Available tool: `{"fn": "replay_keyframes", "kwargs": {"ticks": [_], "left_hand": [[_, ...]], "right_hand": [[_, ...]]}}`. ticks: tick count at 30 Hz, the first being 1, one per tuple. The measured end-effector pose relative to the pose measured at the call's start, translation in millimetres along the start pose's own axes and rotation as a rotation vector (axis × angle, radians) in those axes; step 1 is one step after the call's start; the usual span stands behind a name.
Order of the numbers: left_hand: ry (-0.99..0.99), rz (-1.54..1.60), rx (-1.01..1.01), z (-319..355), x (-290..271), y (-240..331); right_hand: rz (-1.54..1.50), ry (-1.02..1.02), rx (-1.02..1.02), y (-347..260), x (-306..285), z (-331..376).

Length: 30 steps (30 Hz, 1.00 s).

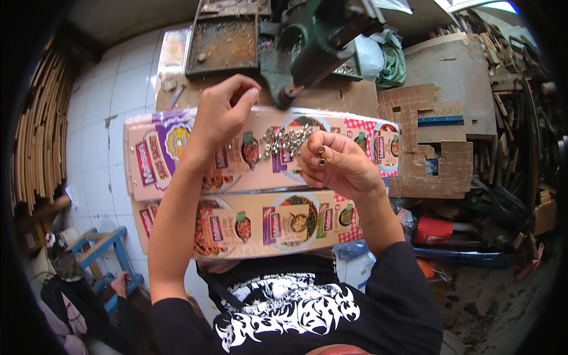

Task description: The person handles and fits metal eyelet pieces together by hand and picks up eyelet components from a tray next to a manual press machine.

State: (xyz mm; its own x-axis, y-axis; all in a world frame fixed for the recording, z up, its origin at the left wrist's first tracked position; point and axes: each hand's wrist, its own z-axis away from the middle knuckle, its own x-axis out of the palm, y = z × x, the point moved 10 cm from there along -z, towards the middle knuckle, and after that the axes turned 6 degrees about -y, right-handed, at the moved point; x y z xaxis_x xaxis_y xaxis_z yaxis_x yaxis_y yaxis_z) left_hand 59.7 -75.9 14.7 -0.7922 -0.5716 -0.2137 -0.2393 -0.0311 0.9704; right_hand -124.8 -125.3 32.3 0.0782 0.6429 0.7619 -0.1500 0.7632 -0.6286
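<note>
Two stacks of glossy printed plastic sheets with food pictures lie across a workbench in front of me. A pile of small metal eyelets rests on the upper stack. My right hand is curled beside the pile, pinching two small brass eyelets at its fingertips. My left hand hovers over the upper stack, fingers bent with the tips pinched together; I cannot tell if anything is between them. A green hand press stands just behind the sheets, its punch pointing down near the upper edge.
A rusty metal tray sits at the back left of the bench. Cut cardboard pieces lie to the right. Wooden strips lean at the left and scrap wood piles up at right. A blue stool stands on the tiled floor.
</note>
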Motion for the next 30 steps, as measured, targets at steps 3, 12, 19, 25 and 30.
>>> {"fn": "replay_keyframes", "kwargs": {"ticks": [3,12,19,25,30], "left_hand": [[-0.005,-0.024,0.005,3,-1,2],[-0.070,-0.002,-0.092,-2,10,0],[-0.055,0.002,-0.113,2,4,-2],[-0.071,-0.014,-0.097,2,6,4],[-0.070,-0.022,-0.112,1,5,0]], "right_hand": [[0.358,0.240,-0.154,-59,-46,1],[1.355,0.902,-0.444,-289,-191,-97],[1.869,0.756,-0.305,-304,-158,-116],[2.132,0.700,0.048,-273,-159,-88],[2.280,0.753,-0.063,-260,-151,-89]]}}
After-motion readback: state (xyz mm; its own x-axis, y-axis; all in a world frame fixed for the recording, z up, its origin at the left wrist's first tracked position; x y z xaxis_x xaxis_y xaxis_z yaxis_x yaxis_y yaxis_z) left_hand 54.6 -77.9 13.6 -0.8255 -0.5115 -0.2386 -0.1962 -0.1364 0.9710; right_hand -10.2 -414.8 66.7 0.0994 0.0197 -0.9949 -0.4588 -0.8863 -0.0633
